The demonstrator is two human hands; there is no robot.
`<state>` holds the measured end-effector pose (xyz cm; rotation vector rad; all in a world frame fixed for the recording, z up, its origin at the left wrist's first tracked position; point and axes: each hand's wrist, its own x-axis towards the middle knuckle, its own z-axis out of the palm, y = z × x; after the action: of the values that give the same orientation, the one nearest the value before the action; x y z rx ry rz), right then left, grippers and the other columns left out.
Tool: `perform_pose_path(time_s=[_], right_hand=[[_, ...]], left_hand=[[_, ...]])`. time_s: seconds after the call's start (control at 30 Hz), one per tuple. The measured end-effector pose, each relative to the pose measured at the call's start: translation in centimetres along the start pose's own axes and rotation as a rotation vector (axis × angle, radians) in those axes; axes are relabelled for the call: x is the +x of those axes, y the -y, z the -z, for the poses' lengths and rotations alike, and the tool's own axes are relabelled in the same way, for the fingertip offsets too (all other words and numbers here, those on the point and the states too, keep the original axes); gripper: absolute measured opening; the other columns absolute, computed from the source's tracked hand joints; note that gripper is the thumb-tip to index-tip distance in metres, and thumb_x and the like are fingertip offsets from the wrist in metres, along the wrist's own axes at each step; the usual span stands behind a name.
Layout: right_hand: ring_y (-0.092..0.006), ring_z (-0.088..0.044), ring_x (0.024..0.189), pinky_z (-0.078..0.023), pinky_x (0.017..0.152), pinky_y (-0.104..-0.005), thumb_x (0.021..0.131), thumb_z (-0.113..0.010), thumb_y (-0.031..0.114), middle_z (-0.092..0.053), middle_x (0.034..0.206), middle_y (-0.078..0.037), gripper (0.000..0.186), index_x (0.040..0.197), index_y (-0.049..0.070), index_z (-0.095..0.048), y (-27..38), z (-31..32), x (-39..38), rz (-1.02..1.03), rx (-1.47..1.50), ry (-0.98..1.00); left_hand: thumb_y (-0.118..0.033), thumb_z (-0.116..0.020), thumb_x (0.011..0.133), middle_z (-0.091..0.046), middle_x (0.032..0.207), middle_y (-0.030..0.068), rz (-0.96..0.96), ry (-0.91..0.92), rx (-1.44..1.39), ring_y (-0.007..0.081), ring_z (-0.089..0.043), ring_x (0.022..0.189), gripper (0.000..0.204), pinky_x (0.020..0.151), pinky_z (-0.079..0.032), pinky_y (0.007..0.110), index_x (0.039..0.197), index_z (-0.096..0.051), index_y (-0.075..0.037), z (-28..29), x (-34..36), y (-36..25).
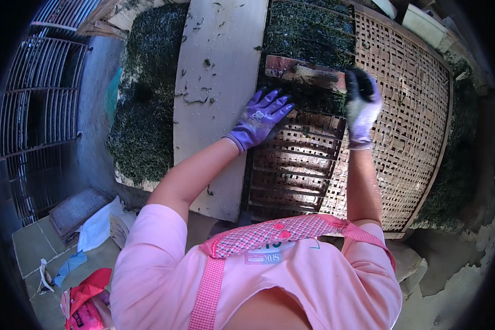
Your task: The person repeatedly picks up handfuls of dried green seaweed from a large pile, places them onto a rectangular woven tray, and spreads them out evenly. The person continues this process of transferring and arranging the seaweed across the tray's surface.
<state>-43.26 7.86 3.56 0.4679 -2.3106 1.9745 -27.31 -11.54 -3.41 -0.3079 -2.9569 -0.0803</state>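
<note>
Two gloved hands: left hand (260, 116) flat, released, on the frame (291, 165); right hand (361, 104) grasping a scraper (305, 73) (wooden).

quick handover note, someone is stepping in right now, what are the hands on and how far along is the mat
Left hand, purple glove: flat, fingers spread at the edge of the dark green layer on the slatted frame.
Right hand, glove: shut on the end of a flat wooden board lying across the layer.
Done: far part of the frame is covered.
Left: the near slats are bare, over the woven bamboo mat.
</note>
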Motion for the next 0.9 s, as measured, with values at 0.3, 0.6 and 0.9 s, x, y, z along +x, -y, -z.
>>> perform_pose_path(time_s=[0.3, 0.6, 0.9], right_hand=[[-0.0316, -0.059, 0.097, -0.049, 0.081, -0.0422, 0.077, -0.072, 0.023, -0.065, 0.103, -0.01, 0.028, 0.104, 0.015, -0.069, -2.2, 0.0, -0.8, 0.38, -0.61, 0.489], [-0.0343, -0.061, 0.098, -0.049, 0.086, -0.0419, 0.081, -0.068, 0.015, -0.064, 0.11, -0.015, 0.031, 0.11, 0.006, -0.065, -2.5, -2.9, -5.7, 0.417, -0.718, 0.282], [-0.0384, -0.046, 0.126, -0.032, 0.107, -0.0558, 0.079, -0.068, 0.029, -0.051, 0.133, -0.022, 0.058, 0.128, 0.003, -0.051, 2.0, -21.5, -32.5, 0.629, -0.698, 0.681]], left_hand=[[-0.023, -0.059, 0.089, -0.05, 0.131, 0.0162, 0.56, -0.712, -0.309, 0.0365, -0.044, 0.124, 0.036, 0.107, -0.03, 0.05, 0.122, -0.056, -0.009, -0.1, 0.4, -0.3], [-0.023, -0.057, 0.08, -0.056, 0.112, 0.005, 0.262, -0.393, -0.255, 0.0275, -0.047, 0.113, 0.021, 0.101, -0.033, 0.044, 0.101, -0.063, -0.024, -0.1, 0.6, 0.8], [-0.017, -0.058, 0.082, -0.058, 0.124, 0.0109, 0.391, -0.422, -0.61, 0.027, -0.048, 0.126, 0.036, 0.111, -0.031, 0.046, 0.118, -0.062, -0.012, 1.4, -28.0, 5.3]])
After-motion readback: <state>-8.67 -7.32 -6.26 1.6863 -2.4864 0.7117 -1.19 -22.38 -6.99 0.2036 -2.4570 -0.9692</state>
